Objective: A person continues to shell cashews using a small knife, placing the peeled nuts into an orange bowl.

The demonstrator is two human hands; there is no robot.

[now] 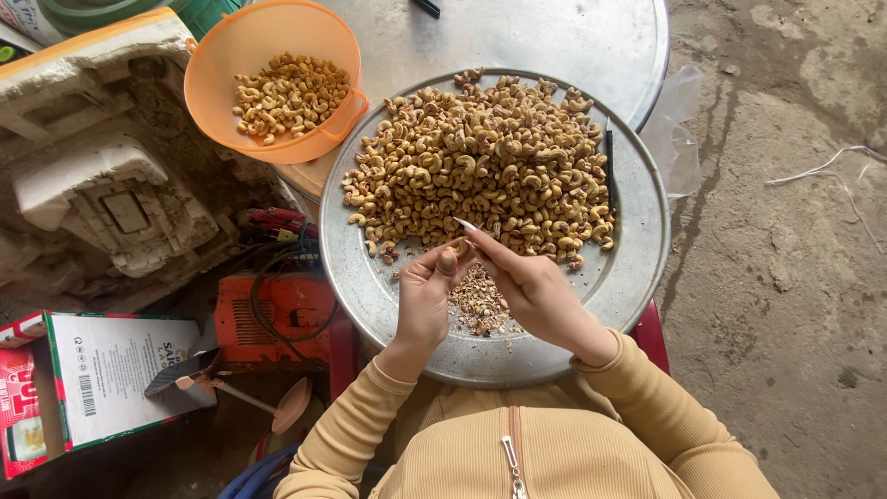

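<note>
A round metal tray [628, 268] sits in front of me, heaped with unpeeled cashew nuts [480, 166]. My left hand [427, 294] pinches a single cashew [456, 249] between thumb and fingers, above the tray's near side. My right hand [531, 282] grips a small knife, whose blade [465, 224] meets that nut. Under both hands lies a small pile of peeled skins [479, 303]. An orange plastic bowl [268, 37] at the upper left holds peeled cashews [289, 92].
A second slim black tool [609, 166] lies on the tray's right side. Behind the tray is another metal tray [573, 37]. On the left are moulded foam packing [102, 176], an orange machine with cables [277, 319] and a cardboard box [102, 379]. Bare concrete floor [785, 277] is on the right.
</note>
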